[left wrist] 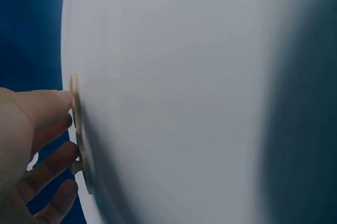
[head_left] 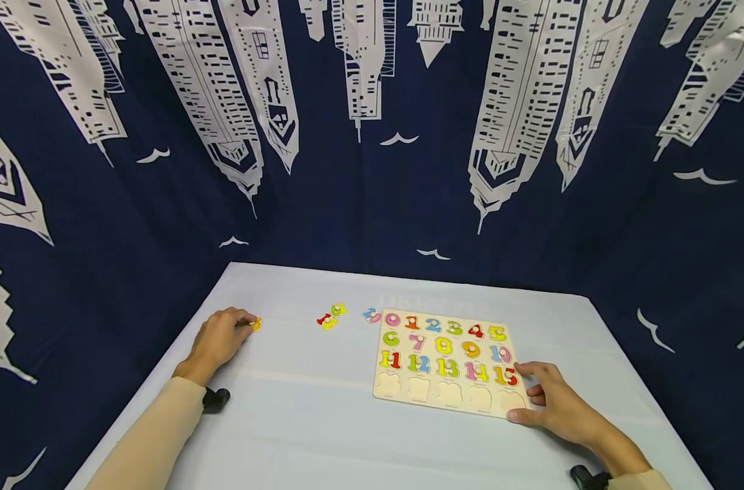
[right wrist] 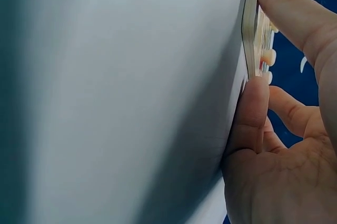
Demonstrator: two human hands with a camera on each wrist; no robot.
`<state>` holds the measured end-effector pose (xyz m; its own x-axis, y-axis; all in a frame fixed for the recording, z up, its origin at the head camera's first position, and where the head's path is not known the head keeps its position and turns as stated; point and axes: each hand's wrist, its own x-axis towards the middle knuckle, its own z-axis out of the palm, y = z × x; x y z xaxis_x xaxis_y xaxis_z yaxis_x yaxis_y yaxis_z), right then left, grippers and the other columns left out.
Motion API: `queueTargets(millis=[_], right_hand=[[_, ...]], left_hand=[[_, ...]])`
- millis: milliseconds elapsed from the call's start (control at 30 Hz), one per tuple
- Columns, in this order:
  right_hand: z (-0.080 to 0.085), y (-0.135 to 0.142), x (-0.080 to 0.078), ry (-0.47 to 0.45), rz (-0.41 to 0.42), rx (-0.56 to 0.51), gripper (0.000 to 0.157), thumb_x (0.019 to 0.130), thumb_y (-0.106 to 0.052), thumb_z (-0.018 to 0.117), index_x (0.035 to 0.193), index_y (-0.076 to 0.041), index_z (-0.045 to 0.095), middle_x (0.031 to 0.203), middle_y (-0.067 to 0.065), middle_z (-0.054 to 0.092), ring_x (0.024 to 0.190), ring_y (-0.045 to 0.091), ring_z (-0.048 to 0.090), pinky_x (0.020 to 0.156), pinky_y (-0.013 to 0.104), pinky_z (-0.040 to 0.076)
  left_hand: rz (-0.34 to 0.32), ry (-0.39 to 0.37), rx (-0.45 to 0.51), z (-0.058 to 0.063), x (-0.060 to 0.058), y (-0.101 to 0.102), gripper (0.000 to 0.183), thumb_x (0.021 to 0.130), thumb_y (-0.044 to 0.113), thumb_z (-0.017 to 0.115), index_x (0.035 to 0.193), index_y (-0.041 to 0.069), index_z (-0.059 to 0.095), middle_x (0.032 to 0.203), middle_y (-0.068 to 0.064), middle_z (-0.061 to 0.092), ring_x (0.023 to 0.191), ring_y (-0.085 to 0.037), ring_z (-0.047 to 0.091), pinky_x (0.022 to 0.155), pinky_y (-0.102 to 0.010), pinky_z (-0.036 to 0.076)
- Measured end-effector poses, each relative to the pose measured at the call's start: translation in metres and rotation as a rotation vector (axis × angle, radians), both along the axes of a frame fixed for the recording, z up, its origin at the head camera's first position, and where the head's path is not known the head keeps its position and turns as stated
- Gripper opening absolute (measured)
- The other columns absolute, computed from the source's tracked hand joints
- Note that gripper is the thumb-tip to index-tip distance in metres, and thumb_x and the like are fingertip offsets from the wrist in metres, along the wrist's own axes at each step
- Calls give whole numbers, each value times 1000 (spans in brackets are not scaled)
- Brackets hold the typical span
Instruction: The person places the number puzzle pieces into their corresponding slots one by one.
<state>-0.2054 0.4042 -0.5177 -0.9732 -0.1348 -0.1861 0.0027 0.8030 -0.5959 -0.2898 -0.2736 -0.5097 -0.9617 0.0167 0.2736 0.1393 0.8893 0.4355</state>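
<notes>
A wooden number puzzle board (head_left: 403, 386) lies on the white table, coloured numerals filling its upper three rows. Its bottom row shows bare wooden recesses. My right hand (head_left: 558, 407) holds the board's near right corner, the thumb at the near edge and fingers along the right side. At the table's left, my left hand (head_left: 217, 346) pinches a yellow-orange numeral piece (head_left: 257, 324) by its top. In the left wrist view this knobbed piece (left wrist: 79, 124) appears edge-on, close over the table; the fingers hide much of it in the head view.
Between the left hand and the board lie a red-and-yellow numeral piece (head_left: 327, 321) and a green-yellow one (head_left: 337, 310), close together. A blue-and-pink piece (head_left: 372, 316) lies by the board's far left corner. Behind the table (head_left: 286, 422) hangs a dark blue cloth (head_left: 372, 204) printed with white buildings.
</notes>
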Motion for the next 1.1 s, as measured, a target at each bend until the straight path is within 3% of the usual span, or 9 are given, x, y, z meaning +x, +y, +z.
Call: queueTargets(millis=[367, 533, 900, 1100], right_hand=[[-5, -5, 2, 12, 17, 2, 117, 84, -50, 105, 171, 1, 46, 166, 28, 40, 125, 29, 62, 89, 17, 56], [-5, -7, 2, 27, 28, -13, 115, 84, -49, 106, 170, 1, 47, 167, 27, 39, 125, 29, 61, 89, 17, 57], [-1, -7, -1, 33, 36, 11, 115, 85, -50, 105, 170, 2, 47, 166, 29, 40, 125, 29, 62, 90, 17, 58], [2, -2, -1, 25, 25, 14, 115, 86, -49, 105, 170, 2, 46, 163, 28, 40, 125, 31, 61, 88, 16, 56]], left_hand=[[-9, 85, -53, -1, 1, -1, 7, 101, 7, 90, 107, 11, 90, 111, -14, 87, 106, -43, 77, 95, -62, 61], [-25, 123, -15, 4, 2, 10, 7, 100, 5, 90, 106, 9, 89, 110, -15, 86, 108, -44, 79, 98, -62, 62], [-172, 178, 79, 14, 11, 73, 12, 99, 3, 92, 108, 10, 89, 110, -7, 85, 112, -33, 83, 102, -54, 67], [-308, 211, 86, 15, 19, 118, 13, 96, 5, 96, 106, 10, 89, 106, -5, 84, 105, -25, 83, 99, -48, 69]])
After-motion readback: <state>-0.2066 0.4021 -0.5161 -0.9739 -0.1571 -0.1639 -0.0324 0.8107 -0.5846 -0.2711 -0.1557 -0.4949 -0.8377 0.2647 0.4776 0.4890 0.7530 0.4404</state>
